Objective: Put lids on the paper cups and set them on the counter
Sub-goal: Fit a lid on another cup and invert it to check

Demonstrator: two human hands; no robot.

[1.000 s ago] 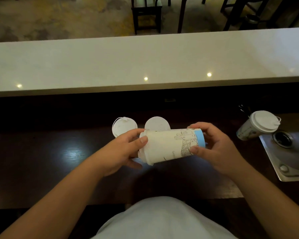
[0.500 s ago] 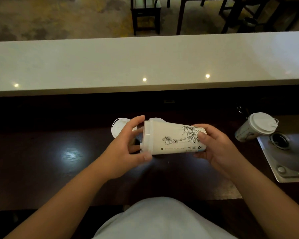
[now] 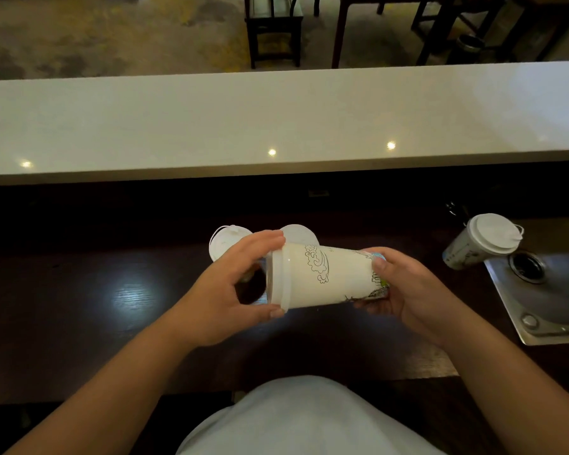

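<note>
A white paper cup [image 3: 329, 277] with line drawings lies sideways in the air over the dark wooden worktop [image 3: 79, 307]. A white lid [image 3: 278, 277] sits on its mouth, which points left. My left hand [image 3: 234, 284] grips the lid's rim, thumb below and fingers on top. My right hand [image 3: 404, 287] holds the cup's base. Two more white lids [image 3: 224, 241] lie on the worktop behind my left hand, partly hidden. A lidded paper cup [image 3: 477, 243] stands at the right by the sink.
A long pale counter [image 3: 276, 119] runs across the view beyond the worktop. A steel sink [image 3: 546, 297] with a drain is set in at the right. Dark chairs and tables [image 3: 273, 31] stand on the floor past the counter.
The cup has turned about its long axis in my hands, showing a different drawing. My left hand's fingers moved around the lid's rim.
</note>
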